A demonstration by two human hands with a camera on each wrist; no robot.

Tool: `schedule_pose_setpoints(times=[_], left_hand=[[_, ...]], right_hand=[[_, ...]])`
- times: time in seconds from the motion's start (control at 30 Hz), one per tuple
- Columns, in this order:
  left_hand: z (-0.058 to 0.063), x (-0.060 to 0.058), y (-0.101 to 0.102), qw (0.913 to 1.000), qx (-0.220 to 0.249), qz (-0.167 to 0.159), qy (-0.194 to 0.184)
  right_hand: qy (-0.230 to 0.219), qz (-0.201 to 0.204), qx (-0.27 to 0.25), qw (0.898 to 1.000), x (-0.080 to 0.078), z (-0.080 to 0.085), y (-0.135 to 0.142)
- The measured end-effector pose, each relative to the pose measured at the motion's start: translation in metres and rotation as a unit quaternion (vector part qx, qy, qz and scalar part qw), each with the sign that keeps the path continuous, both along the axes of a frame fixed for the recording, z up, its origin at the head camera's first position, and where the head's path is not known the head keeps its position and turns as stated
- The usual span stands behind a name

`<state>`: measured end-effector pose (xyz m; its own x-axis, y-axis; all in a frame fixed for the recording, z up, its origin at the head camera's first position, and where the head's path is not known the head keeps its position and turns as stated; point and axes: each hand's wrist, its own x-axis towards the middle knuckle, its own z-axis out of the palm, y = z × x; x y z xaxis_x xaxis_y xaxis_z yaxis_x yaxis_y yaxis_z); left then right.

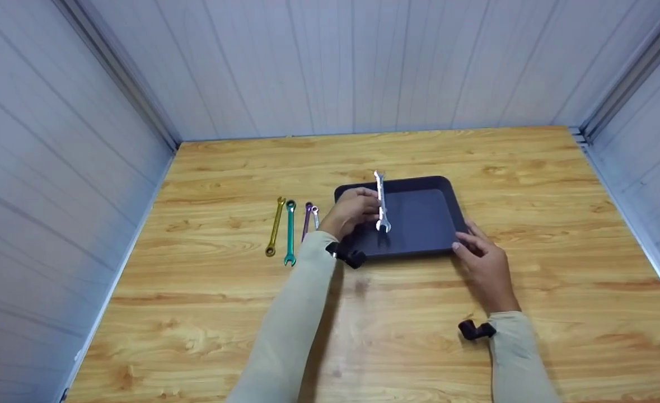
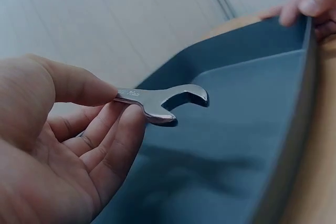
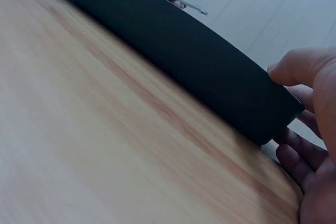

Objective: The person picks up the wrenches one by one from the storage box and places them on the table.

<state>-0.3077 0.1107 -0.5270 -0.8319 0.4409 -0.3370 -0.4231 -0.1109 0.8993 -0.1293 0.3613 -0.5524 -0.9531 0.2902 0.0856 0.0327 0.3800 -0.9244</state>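
Note:
My left hand (image 1: 355, 210) pinches a silver open-ended wrench (image 1: 382, 201) between thumb and fingers. The wrench hangs above the left part of a dark rectangular tray (image 1: 419, 252), and its shadow falls on the tray floor. In the left wrist view, one open jaw of the wrench (image 2: 157, 99) sticks out past the fingertips. My right hand (image 1: 486, 268) grips the tray's near right corner. In the right wrist view its thumb lies at the top of the dark wall (image 3: 184, 56), while the fingers reach around the corner.
Left of the tray, several wrenches lie side by side on the wooden table (image 1: 206, 313): a gold one (image 1: 275, 226), a green one (image 1: 290, 232), a purple one (image 1: 307, 215) and a small silver one (image 1: 316, 212). Pale panel walls (image 1: 330, 67) enclose the table's back and sides.

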Motion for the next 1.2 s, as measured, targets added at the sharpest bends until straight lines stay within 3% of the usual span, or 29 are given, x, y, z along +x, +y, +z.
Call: schedule_pose_setpoints(times=[0.27, 0.5, 1.2], left_hand=[[0.003, -0.003, -0.006, 0.9999, 0.006, 0.006, 0.008], [-0.003, 0.002, -0.005, 0.9999, 0.003, 0.008, -0.006], [-0.004, 0.008, -0.015, 0.9996, 0.020, 0.015, -0.014]], right_hand=[[0.019, -0.002, 0.002, 1.000, -0.003, -0.015, 0.002], [0.020, 0.001, -0.001, 1.000, -0.005, -0.021, 0.005], [0.015, -0.006, 0.019, 1.000, -0.005, -0.021, 0.007]])
